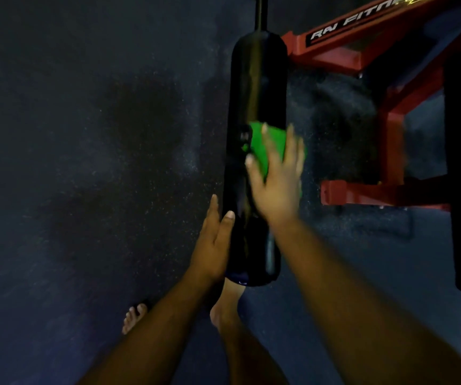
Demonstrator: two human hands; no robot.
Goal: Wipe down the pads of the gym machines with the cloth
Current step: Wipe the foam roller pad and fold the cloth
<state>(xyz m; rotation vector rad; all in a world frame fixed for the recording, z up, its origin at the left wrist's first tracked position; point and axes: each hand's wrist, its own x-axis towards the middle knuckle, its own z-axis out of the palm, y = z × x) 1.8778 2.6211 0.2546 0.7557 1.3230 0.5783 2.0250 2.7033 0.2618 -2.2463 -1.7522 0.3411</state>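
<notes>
Floor [85, 162]: dark speckled rubber. Machine frame [395, 134]: red, at right. Roller pad [257, 112]: black, long, running up centre. Right hand [275, 179]: grip flat, fingers spread, pressing green cloth [262, 145] onto pad's middle. Left hand [212, 243]: grip relaxed, fingers straight against pad's lower left side.

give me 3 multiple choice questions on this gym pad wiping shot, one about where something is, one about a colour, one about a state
1. Where is the cloth?
A. on the floor
B. pressed against the roller pad
C. draped on the frame

2. What colour is the machine's frame?
A. red
B. yellow
C. white

3. What is the left hand doing?
A. hanging free
B. gripping the cloth
C. resting flat on the pad's side

Answers:
B, the right hand presses the green cloth onto the black roller pad.
A, the frame is red.
C, the left hand lies against the pad, fingers straight.
</notes>
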